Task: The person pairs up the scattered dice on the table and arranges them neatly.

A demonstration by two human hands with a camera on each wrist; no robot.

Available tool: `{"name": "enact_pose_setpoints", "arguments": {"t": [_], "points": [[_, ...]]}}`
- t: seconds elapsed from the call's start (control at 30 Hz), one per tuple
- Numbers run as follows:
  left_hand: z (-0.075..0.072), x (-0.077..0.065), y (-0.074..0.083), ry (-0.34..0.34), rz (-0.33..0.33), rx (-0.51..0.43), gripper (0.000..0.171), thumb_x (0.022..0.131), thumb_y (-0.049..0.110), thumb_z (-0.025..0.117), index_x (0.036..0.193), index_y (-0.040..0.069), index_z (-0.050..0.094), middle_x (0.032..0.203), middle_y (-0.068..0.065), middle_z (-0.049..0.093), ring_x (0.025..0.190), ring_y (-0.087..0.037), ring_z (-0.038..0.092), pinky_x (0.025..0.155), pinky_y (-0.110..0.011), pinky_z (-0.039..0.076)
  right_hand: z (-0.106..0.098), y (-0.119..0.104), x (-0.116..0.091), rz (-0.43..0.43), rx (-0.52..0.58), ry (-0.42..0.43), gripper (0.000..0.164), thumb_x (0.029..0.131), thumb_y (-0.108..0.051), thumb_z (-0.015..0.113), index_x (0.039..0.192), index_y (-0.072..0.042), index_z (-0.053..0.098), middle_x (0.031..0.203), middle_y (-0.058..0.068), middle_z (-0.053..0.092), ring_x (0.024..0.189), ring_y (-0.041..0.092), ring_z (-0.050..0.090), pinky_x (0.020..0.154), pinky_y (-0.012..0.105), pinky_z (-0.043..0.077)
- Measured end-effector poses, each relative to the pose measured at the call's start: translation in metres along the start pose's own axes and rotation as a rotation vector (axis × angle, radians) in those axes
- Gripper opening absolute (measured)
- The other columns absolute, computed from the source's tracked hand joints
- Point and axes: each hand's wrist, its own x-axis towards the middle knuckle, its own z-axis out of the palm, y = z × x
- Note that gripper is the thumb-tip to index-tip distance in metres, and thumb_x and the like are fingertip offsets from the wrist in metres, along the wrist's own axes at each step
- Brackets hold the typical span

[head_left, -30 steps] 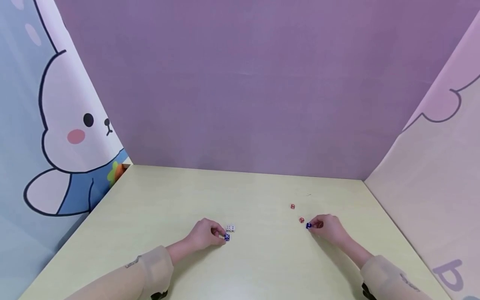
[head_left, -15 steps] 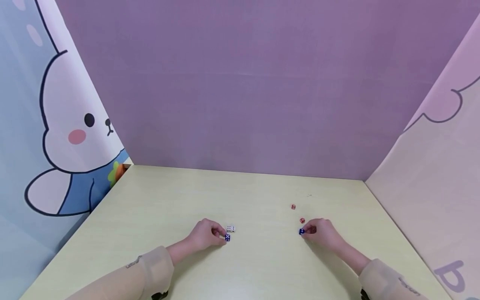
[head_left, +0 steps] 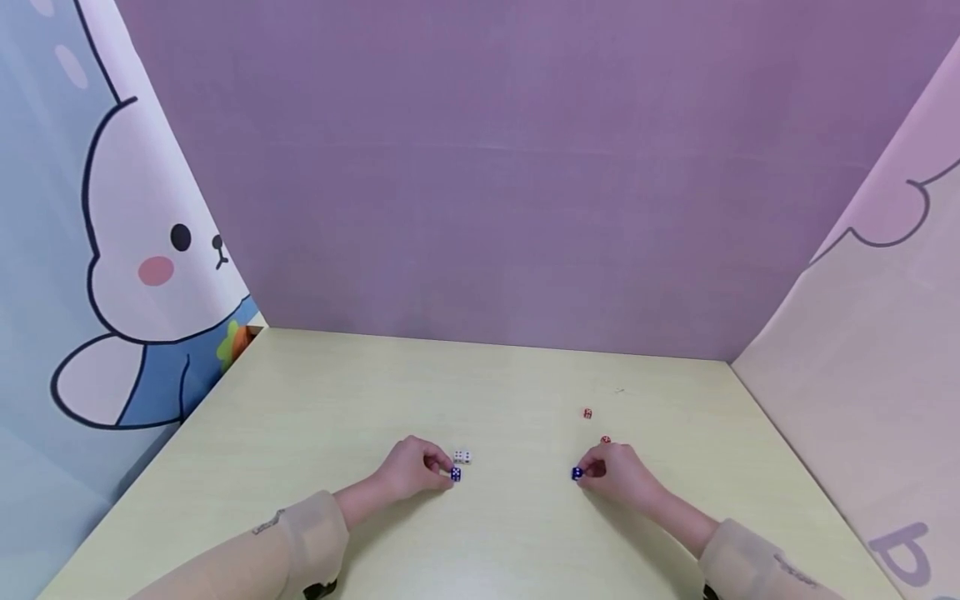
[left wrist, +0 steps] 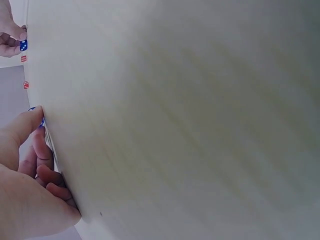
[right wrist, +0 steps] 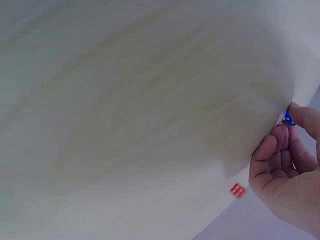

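My left hand [head_left: 411, 467] pinches a blue die [head_left: 456, 474] with white pips at the table's middle. Just behind that die, two white dice [head_left: 462, 457] sit side by side. Farther right, a second blue die [head_left: 577, 473] is pinched between the thumb and finger of my right hand [head_left: 617, 477]. In the right wrist view this blue die [right wrist: 289, 118] shows partly behind the thumb. A red die [head_left: 606, 439] lies just behind the right hand, which partly covers it. Another red die [head_left: 588, 413] rests farther back.
The pale wooden table [head_left: 375, 383] meets a purple cloth wall [head_left: 480, 208] at its back edge. A printed panel with a cartoon rabbit [head_left: 157, 225] stands at the left, and a pale pink panel [head_left: 862, 350] at the right.
My right hand has moved left and toward the front with its blue die, away from the red dice. The left hand and its blue die have stayed in place.
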Motion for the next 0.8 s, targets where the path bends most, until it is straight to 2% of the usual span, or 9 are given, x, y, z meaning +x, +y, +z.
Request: {"name": "enact_pose_setpoints", "arguments": {"t": [0.33, 0.8], "points": [[0.001, 0.001, 0.002, 0.003, 0.017, -0.006, 0.015, 0.070, 0.012, 0.082, 0.081, 0.009, 0.072, 0.064, 0.005, 0.057, 0.062, -0.009, 0.049, 0.060, -0.022, 0.039, 0.018, -0.020, 0.011, -0.060, 0.029, -0.067, 0.012, 0.074, -0.002, 0.075, 0.080, -0.008, 0.068, 0.073, -0.006, 0.059, 0.065, 0.004, 0.048, 0.058, 0.019, 0.045], [0.001, 0.002, 0.002, 0.004, -0.008, -0.004, 0.015, 0.070, 0.010, 0.082, 0.081, 0.008, 0.072, 0.064, 0.005, 0.057, 0.062, -0.010, 0.049, 0.060, -0.022, 0.040, 0.042, -0.053, 0.028, -0.160, 0.046, -0.110, 0.010, 0.075, -0.004, 0.076, 0.082, -0.008, 0.069, 0.076, -0.004, 0.061, 0.067, 0.004, 0.051, 0.060, 0.018, 0.046]]}}
